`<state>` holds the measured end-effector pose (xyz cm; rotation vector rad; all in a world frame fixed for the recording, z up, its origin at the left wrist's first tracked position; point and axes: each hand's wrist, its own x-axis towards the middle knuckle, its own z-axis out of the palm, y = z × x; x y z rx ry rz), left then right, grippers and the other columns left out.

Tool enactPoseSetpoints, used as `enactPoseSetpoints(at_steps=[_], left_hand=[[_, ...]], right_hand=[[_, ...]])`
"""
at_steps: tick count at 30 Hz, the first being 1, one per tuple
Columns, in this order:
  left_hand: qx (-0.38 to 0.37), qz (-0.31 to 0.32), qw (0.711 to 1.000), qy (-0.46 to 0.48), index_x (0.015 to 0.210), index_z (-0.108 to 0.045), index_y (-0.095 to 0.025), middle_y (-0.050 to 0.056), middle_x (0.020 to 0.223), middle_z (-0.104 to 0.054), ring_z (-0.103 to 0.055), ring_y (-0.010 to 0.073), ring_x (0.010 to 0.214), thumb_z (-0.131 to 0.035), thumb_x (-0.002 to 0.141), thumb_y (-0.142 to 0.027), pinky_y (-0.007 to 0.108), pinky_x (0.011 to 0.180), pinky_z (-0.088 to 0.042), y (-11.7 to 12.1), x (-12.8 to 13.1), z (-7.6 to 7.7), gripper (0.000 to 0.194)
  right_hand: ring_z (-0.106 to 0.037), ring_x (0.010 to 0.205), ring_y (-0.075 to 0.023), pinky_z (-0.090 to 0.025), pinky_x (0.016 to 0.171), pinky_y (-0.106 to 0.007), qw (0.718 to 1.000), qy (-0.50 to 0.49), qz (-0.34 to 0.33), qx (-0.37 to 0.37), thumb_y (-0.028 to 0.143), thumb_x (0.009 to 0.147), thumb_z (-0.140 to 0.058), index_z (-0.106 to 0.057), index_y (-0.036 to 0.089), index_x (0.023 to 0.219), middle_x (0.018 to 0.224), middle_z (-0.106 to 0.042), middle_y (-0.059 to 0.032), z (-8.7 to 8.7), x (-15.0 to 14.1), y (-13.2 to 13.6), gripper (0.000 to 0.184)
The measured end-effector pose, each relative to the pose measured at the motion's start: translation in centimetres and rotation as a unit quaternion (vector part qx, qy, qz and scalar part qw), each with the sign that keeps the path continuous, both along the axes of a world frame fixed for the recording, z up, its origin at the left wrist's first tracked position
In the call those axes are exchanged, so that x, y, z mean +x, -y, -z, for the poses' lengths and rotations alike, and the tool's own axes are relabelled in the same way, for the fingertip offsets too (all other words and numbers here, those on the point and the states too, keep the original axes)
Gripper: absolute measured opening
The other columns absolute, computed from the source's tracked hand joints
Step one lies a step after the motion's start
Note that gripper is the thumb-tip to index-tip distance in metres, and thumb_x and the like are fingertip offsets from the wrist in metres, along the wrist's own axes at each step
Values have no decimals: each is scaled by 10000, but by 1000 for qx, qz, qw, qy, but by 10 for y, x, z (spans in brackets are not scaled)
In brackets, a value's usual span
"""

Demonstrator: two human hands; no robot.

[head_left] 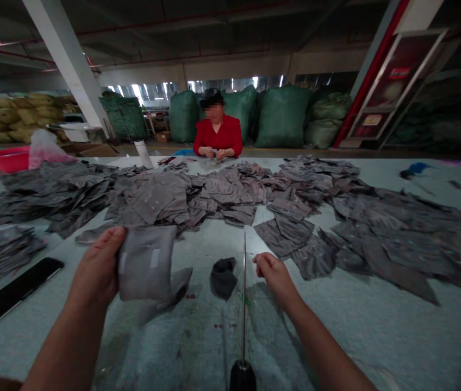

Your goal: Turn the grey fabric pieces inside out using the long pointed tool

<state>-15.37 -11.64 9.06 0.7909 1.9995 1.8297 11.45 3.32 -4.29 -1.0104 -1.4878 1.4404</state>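
Observation:
My left hand (102, 263) grips a grey fabric piece (147, 263) by its left edge. The piece has small pale patches on it, and a loose end trails to the lower right. My right hand (273, 274) is closed, thumb and fingers pinched together; whatever is between them is too small to make out. Just left of it, a thin metal rod (244, 304) rises from a black handle-like base (242, 376) at the bottom of the view. A small crumpled dark cloth (223, 278) lies on the table between my hands.
Heaps of grey fabric pieces (155, 198) spread across the pale table (418, 336). A neater stack (0, 255) and a black phone-like slab (14, 296) lie at left. A white bottle (143, 155) and a pink basin (4, 158) stand farther back. A person in red (218, 136) sits opposite.

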Motion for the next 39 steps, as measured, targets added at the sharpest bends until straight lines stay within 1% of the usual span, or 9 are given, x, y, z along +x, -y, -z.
enactPoseSetpoints(at_steps=[6, 9, 14, 20, 23, 26, 29, 33, 39], left_hand=[[-149, -2, 978, -143, 804, -582, -185, -30, 545, -525, -524, 172, 521, -597, 593, -435, 320, 557, -451, 7, -18, 74, 328], [-170, -7, 961, -218, 852, -594, -187, 43, 795, -577, -552, 257, 788, -569, 605, -417, 429, 797, -407, 9, -14, 102, 339], [-173, -52, 871, -456, 1062, -537, -156, 128, 1155, -497, -428, 251, 1102, -371, 793, -364, 400, 942, -321, 20, -6, 96, 379], [-317, 179, 779, -511, 1171, -492, -231, 68, 1264, -482, -388, 247, 1182, -348, 829, -341, 497, 950, -299, 19, 12, 132, 387], [-337, 171, 780, -498, 1162, -506, -214, 87, 1268, -475, -390, 260, 1181, -362, 820, -344, 510, 945, -303, 13, 12, 137, 393], [-291, 160, 802, -495, 1109, -546, -136, 139, 1242, -487, -424, 250, 1152, -365, 816, -347, 425, 945, -344, -5, 24, 122, 404], [-223, 227, 810, -492, 1135, -515, -176, 102, 1243, -489, -424, 221, 1148, -391, 811, -352, 388, 945, -357, -34, 54, 108, 390], [-210, 319, 790, -480, 1135, -515, -180, 109, 1235, -492, -447, 231, 1124, -442, 789, -310, 392, 928, -374, -65, 91, 106, 377], [-153, 334, 813, -452, 1102, -542, -191, 93, 1168, -552, -485, 225, 1087, -417, 801, -335, 382, 916, -402, -71, 94, 122, 356]], right_hand=[[-536, 714, -191, -383, 662, -294, 980, 150, 47, 120, 370, 743, -456, -581, 185, 786, 724, -592, -18, 20, 27, 0, 228], [-551, 751, -202, -395, 679, -301, 972, 182, 34, 143, 384, 772, -422, -578, 190, 830, 776, -609, -30, 17, 37, 2, 256], [-553, 798, -195, -417, 707, -292, 953, 237, 2, 188, 376, 812, -381, -561, 192, 880, 851, -605, -47, 10, 33, 12, 266], [-503, 934, -209, -393, 811, -316, 907, 269, -69, 316, 273, 825, -404, -552, 174, 1020, 981, -568, -81, 19, -1, 21, 264], [-477, 969, -218, -374, 838, -332, 886, 291, -93, 348, 259, 818, -442, -551, 174, 1049, 1024, -553, -86, 21, -6, 23, 270], [-445, 1022, -213, -355, 869, -326, 884, 301, -93, 347, 269, 802, -484, -489, 182, 1147, 1107, -512, -87, 17, -9, 26, 356], [-422, 1057, -216, -329, 898, -329, 883, 307, -91, 344, 286, 750, -566, -457, 202, 1184, 1155, -488, -78, 13, -18, 34, 455], [-453, 1016, -202, -332, 888, -322, 876, 301, -104, 363, 283, 770, -549, -548, 220, 1061, 1082, -539, -50, 16, -19, 33, 298], [-451, 1022, -194, -321, 889, -297, 872, 376, 67, 305, 254, 809, -483, -540, 176, 1078, 1090, -539, -79, 10, 41, -29, 286]])
